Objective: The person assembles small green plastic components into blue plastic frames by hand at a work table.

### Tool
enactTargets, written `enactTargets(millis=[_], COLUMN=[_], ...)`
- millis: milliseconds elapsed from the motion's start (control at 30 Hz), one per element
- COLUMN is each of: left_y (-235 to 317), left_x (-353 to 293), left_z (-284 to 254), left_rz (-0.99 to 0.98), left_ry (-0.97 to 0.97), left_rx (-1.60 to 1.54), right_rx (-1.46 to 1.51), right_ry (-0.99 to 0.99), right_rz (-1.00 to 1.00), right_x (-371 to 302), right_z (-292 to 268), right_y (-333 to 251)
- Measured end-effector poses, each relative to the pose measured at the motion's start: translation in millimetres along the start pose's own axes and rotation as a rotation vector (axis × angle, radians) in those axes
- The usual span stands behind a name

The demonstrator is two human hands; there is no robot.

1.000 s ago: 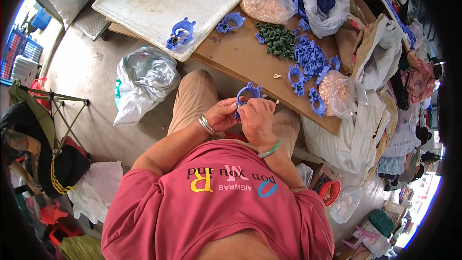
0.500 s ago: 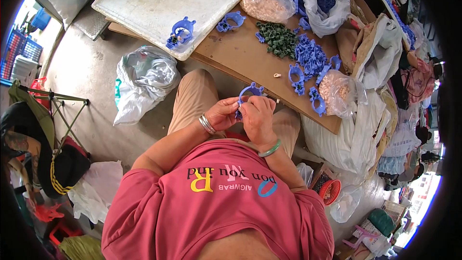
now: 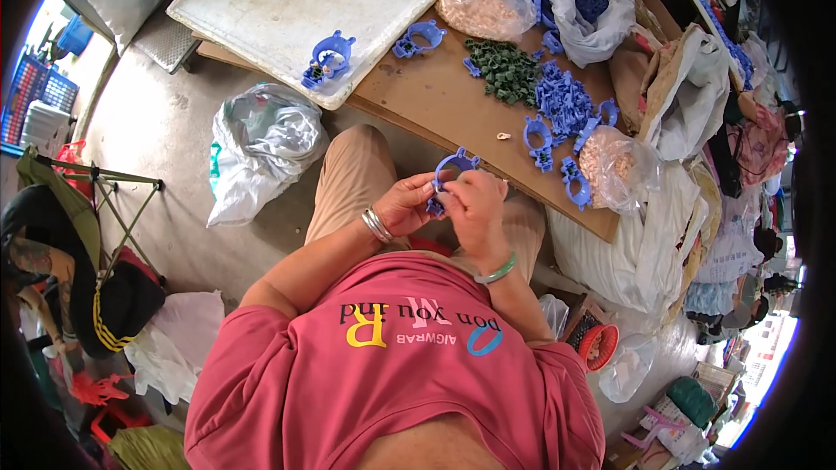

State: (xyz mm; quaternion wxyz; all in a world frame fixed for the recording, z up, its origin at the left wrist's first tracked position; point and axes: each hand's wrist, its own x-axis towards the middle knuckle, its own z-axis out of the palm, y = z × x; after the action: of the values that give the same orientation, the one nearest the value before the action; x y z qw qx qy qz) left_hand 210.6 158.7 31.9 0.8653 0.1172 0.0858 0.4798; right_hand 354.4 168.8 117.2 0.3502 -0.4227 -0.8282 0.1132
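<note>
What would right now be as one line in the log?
left hand: holding blue ring | right hand: at the same ring, grip unclear | brown table: green pieces, small blue pieces

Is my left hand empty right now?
No, your left hand grips the blue ring piece near its left side, with your right hand close beside it.

You're sitting in what looks like a cluttered workshop: small blue parts (image 3: 562, 100) heaped on the cardboard-topped table (image 3: 418, 91) before you, green pieces (image 3: 503, 74) piled beside them, clear bags (image 3: 488, 7) of pale bits, an open white sack (image 3: 598, 50), bare hard floor (image 3: 174, 144) to your left.
</note>
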Motion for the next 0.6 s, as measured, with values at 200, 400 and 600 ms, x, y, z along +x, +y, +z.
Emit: enactTargets(millis=[200, 400, 600], left_y=[4.0, 1.1, -0.1], left_x=[1.7, 1.7, 0.1], left_z=[-1.3, -2.0, -5.7], left_rz=[-0.003, -0.002, 0.002], left_ry=[-0.081, -0.035, -0.022], left_rx=[-0.042, -0.074, -0.053], right_rx=[0.082, 0.003, -0.118], right_ry=[0.148, 0.033, -0.03], right_rz=[0.083, -0.124, -0.144], right_x=[0.9, -0.5, -1.0], right_z=[-7.6, 4.7, 6.4], right_y=[4.2, -2.8, -2.5])
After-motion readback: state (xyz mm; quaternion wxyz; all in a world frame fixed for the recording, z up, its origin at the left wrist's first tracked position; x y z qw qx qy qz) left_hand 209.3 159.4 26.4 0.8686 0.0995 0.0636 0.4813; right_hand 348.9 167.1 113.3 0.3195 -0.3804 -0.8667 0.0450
